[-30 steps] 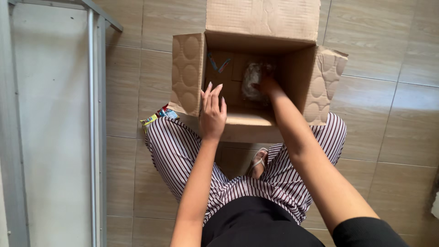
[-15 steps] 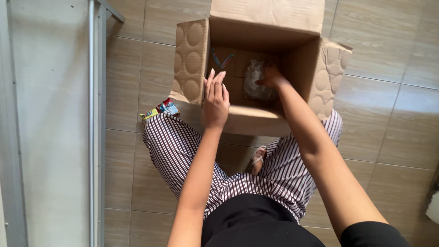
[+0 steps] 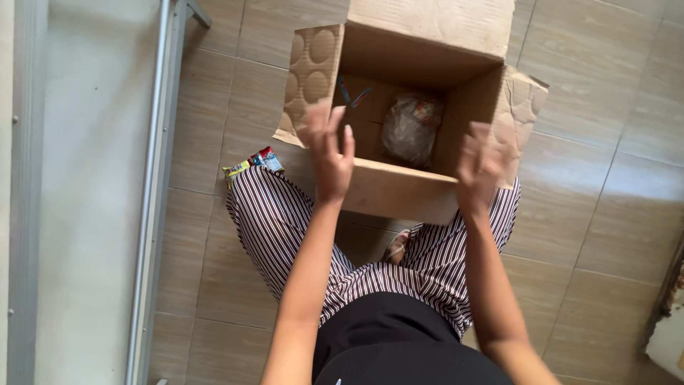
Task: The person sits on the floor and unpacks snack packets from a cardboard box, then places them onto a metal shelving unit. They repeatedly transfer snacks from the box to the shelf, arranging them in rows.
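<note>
Even, soft daylight across the tiled floor, no harsh glare. The cardboard box interior sits in shade, its bagged item dim and soft. Both hands smear with motion blur, the right hand worst, the left hand less so. Striped trousers stay fairly sharp.

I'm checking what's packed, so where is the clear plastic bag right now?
In the head view, the plastic bag lies inside the open cardboard box, toward its right wall, beyond and between both raised hands.

Empty hands — left hand, right hand — over box
</note>
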